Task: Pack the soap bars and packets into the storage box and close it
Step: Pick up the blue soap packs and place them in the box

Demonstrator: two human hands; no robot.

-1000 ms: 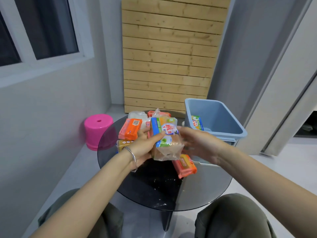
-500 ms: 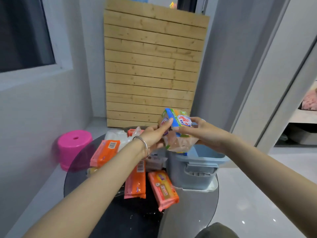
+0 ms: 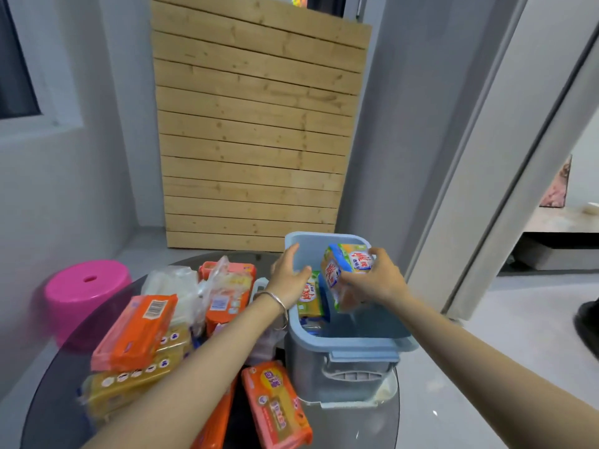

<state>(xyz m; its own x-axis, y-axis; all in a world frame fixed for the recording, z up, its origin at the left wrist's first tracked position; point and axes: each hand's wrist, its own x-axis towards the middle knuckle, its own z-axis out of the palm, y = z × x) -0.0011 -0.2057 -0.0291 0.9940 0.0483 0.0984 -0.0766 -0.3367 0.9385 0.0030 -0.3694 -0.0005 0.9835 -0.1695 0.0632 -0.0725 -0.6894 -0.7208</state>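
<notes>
Soap packet, shared by both hands a moment ago, now dips into the storage box, gripped by the right hand alone; left hand, fingers loose, hovers at the rim; orange packets wait outside.

Red Chinese characters (too blurred to read) stand on the packet over the box; left of the box, an orange packet shows a barcode.

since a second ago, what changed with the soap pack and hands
The soap pack moved right from over the table into the storage box. The left hand let go and hovers at the box's rim; the right hand grips it alone. Orange packets remain on the table.
</notes>
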